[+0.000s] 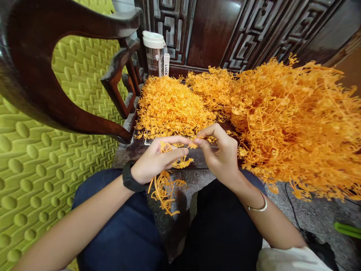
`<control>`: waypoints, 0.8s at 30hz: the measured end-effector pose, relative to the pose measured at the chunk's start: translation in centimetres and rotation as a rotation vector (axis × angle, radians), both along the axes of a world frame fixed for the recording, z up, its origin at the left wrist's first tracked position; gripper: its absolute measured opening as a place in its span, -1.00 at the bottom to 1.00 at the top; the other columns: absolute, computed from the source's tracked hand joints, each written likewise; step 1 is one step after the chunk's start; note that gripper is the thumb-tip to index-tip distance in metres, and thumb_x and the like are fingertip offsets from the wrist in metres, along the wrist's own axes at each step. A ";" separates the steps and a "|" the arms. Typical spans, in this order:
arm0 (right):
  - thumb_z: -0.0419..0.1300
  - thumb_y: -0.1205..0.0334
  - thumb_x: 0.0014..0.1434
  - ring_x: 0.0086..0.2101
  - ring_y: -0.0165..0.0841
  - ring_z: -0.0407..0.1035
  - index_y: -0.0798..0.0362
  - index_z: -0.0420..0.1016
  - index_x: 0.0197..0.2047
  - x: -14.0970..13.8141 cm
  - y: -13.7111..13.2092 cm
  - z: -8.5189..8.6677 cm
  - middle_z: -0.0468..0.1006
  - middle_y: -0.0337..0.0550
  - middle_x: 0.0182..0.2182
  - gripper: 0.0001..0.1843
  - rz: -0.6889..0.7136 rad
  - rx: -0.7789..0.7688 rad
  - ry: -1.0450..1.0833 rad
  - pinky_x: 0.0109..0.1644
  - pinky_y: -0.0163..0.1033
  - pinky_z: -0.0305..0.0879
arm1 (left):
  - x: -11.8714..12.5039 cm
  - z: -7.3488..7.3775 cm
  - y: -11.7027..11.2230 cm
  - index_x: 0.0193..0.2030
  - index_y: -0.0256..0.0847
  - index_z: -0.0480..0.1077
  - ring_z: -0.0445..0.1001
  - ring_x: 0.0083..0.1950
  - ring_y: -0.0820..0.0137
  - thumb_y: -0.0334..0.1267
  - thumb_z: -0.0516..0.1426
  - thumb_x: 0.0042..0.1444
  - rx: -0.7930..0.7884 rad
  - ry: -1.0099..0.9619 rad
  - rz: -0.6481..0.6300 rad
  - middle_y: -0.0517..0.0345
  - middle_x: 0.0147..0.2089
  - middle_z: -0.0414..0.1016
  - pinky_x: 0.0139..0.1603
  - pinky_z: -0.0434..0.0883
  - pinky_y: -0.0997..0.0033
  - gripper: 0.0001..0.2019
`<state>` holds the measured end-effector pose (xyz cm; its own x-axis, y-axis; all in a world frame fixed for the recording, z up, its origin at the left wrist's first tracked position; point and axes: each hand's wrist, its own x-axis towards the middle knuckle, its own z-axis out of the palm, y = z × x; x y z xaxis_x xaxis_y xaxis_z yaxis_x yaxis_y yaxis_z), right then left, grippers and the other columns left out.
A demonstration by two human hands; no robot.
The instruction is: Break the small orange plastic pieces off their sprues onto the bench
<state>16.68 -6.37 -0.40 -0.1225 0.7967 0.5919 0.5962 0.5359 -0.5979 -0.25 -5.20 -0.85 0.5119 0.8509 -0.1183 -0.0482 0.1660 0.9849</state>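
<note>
The left hand (156,160) is closed around a bunch of orange sprigs (166,188), which hangs down over the lap; the right hand (221,152) pinches a small orange piece (193,145) at its fingertips, touching the left fingers; behind them, on the dark table (129,150), lie a flat orange heap (172,105) and a bigger heap (296,124); a clear bottle (153,52) stands at the back.

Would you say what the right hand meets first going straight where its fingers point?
The right hand would probably meet the fingers of the left hand, which holds orange sprigs; depth is unclear.
</note>
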 end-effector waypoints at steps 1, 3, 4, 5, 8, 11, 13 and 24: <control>0.11 0.38 0.15 -0.44 -0.40 0.32 0.02 0.26 -0.43 -0.1 0.0 0.0 0.39 -0.24 -0.50 -0.86 -0.028 0.030 -0.034 -0.37 -0.28 0.24 | 0.1 0.0 0.0 -0.21 -0.21 0.45 -0.13 -0.68 0.64 -0.20 0.18 0.02 -0.009 -0.008 0.006 0.41 -0.70 -0.07 -0.66 -0.14 0.55 -0.79; 0.09 0.39 0.15 -0.43 -0.38 0.30 0.01 0.23 -0.43 -0.3 0.0 0.0 0.37 -0.23 -0.51 -0.84 -0.073 0.096 -0.086 -0.38 -0.27 0.22 | 0.1 0.0 0.0 -0.19 -0.21 0.45 -0.14 -0.67 0.64 -0.20 0.19 0.01 -0.015 -0.014 0.021 0.41 -0.69 -0.07 -0.67 -0.14 0.55 -0.78; 0.07 0.40 0.16 -0.43 -0.37 0.30 0.00 0.23 -0.43 -0.4 0.0 0.0 0.37 -0.22 -0.51 -0.84 -0.095 0.136 -0.106 -0.38 -0.26 0.21 | 0.2 0.1 -0.1 -0.19 -0.21 0.46 -0.13 -0.67 0.64 -0.19 0.19 0.00 -0.015 -0.012 0.028 0.40 -0.69 -0.04 -0.67 -0.14 0.55 -0.77; 0.06 0.41 0.16 -0.44 -0.37 0.29 0.00 0.22 -0.43 -0.5 0.0 -0.1 0.36 -0.22 -0.51 -0.83 -0.113 0.173 -0.121 -0.37 -0.25 0.20 | 0.2 0.1 -0.1 -0.18 -0.21 0.46 -0.12 -0.67 0.64 -0.19 0.19 0.00 -0.015 -0.007 0.037 0.39 -0.69 -0.01 -0.67 -0.13 0.56 -0.76; 0.06 0.40 0.17 -0.44 -0.36 0.28 0.00 0.22 -0.42 -0.9 0.0 -0.4 0.36 -0.21 -0.51 -0.84 -0.153 0.242 -0.119 -0.36 -0.23 0.19 | 0.3 0.1 0.1 -0.14 -0.19 0.47 -0.08 -0.66 0.64 -0.18 0.19 0.00 -0.007 -0.005 0.070 0.36 -0.67 0.09 -0.66 -0.08 0.56 -0.73; 0.09 0.40 0.15 -0.44 -0.38 0.28 0.00 0.22 -0.42 -1.4 0.1 -0.6 0.35 -0.23 -0.50 -0.84 -0.153 0.212 -0.020 -0.36 -0.25 0.21 | 0.5 0.1 0.2 -0.12 -0.19 0.47 -0.06 -0.66 0.64 -0.20 0.19 -0.01 0.000 -0.027 0.080 0.35 -0.67 0.11 -0.66 -0.05 0.56 -0.72; 0.12 0.39 0.14 -0.45 -0.39 0.29 0.00 0.22 -0.41 -1.2 0.5 -0.6 0.34 -0.24 -0.50 -0.84 -0.129 0.157 0.083 -0.36 -0.26 0.23 | 0.6 0.3 0.0 -0.06 -0.19 0.46 -0.07 -0.67 0.63 -0.22 0.17 0.00 -0.007 -0.050 0.062 0.35 -0.69 0.09 -0.66 -0.05 0.55 -0.67; 0.24 0.22 0.04 -0.41 -0.40 0.30 0.00 0.30 -0.38 6.6 4.5 0.4 0.39 -0.19 -0.41 -0.84 -0.243 0.029 0.389 -0.31 -0.26 0.27 | -2.0 1.2 -2.0 0.20 -0.17 0.23 -0.08 -0.71 0.64 -0.25 0.09 0.13 -0.092 -0.141 -0.014 0.44 -0.75 -0.03 -0.68 -0.07 0.59 -0.53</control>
<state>23.26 -1.91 0.01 0.3019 0.7571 0.5793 0.4408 0.4280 -0.7890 -2.24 -7.15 0.36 0.5404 0.8325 -0.1217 -0.1816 0.2567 0.9493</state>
